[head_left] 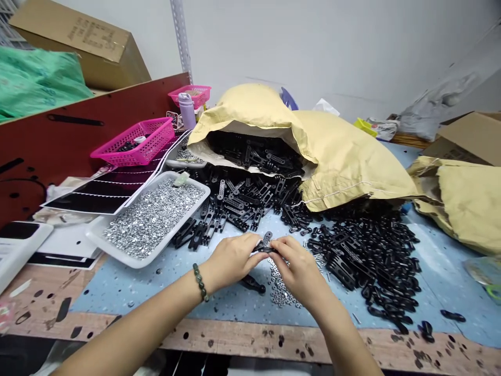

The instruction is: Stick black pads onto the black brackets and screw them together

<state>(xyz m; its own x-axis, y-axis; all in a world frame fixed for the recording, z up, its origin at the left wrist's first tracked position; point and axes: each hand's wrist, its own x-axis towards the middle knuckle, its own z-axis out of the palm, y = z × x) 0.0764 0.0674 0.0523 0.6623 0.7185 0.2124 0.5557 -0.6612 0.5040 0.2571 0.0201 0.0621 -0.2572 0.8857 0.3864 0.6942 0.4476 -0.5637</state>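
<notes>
Our left grip (pixel 230 261) and our right grip (pixel 300 269) are both closed to a pinch, thumbs against fingers, on one small black part (pixel 266 249) held between them. It is over the blue mat (pixel 164 292) on the desk (pixel 230 334), and a flat piece with holes (pixel 267 238) shows above our fingertips; the fingers hide the rest, so we cannot tell how the pieces join. Below our hands a loose black piece (pixel 252 284) lies on the mat, and just beside it we have a scatter of small silver nuts (pixel 279 290). To our right spreads a wide heap of black pieces (pixel 376 256); straight ahead, slotted black strips (pixel 235 202) lie before the gaping mouth of a yellow sack (pixel 250 104), which is packed with similar ones, and a second yellow sack (pixel 348 151) rests beside it. To our left sits a white tray (pixel 135 263) of tiny silver hardware (pixel 152 216), with a pink basket (pixel 156 146) beyond it. We wear a beaded bracelet (pixel 199 282) on the left wrist, and behind the basket stands a purple bottle (pixel 187 112).
</notes>
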